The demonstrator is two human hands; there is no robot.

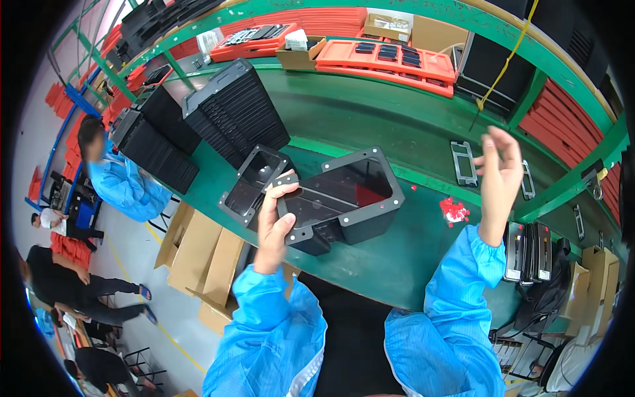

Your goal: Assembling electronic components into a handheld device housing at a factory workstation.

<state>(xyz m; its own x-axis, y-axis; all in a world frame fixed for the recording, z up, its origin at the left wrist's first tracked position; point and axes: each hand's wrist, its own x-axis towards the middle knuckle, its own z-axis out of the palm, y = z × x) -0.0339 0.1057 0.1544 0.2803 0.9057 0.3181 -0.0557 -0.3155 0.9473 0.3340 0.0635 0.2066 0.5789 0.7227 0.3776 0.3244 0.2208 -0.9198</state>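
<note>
My left hand [272, 221] grips the near-left corner of a black rectangular housing [390, 218] with a glossy dark top, which rests on the green bench. Its fingers lie over the corner, with the thumb along the near edge. Just left of it sits another black glossy-topped housing [259, 169]. My right hand [501, 165] is raised above the bench's right part, its fingers loosely bent and apart; nothing shows in them. Below and left of that hand is a small heap of red bits [454, 211]. A yellow cord [508, 63] hangs just beyond it.
Tall stacks of black housings [235, 112] stand at the back left. Light metal frames [464, 163] lie to the right. Red trays [387, 65] line the shelf behind. An opened cardboard box [205, 251] is beside the bench. A person in blue [126, 178] is at left.
</note>
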